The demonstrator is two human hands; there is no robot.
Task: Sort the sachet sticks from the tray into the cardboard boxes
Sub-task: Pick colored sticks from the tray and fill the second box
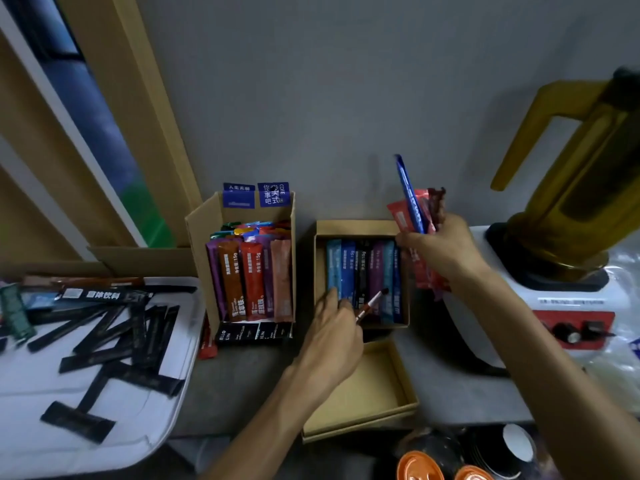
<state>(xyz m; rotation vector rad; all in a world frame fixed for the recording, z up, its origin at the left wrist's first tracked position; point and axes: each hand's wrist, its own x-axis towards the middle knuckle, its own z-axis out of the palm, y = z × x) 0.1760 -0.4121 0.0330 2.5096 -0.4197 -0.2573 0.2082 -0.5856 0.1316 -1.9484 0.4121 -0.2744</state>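
Mid-sort here, on the placing step. My left hand [329,334] is down at the flat box [356,227], pinching one reddish stick [372,303] between thumb and fingers, its tip just over the row already packed there. My right hand [445,249] is curled round a spare bundle [412,207] held up above that box's far right corner.

Next, I reckon, the reddish one has to be slid on edge into the gap near the front. It's snug, so the neighbours may need nudging aside.

Counts:
- flat box: six sticks standing in a row (blues, one black, one purple)
- tall box [204,237]: five in the front row, more behind that I can't count
- bundle: at least three, a blue, a red and a dark red
- tray [31,382]: a dozen or so black ones in a loose heap, too blurry for an exact number
- one shallow empty box [367,386] near me on the table
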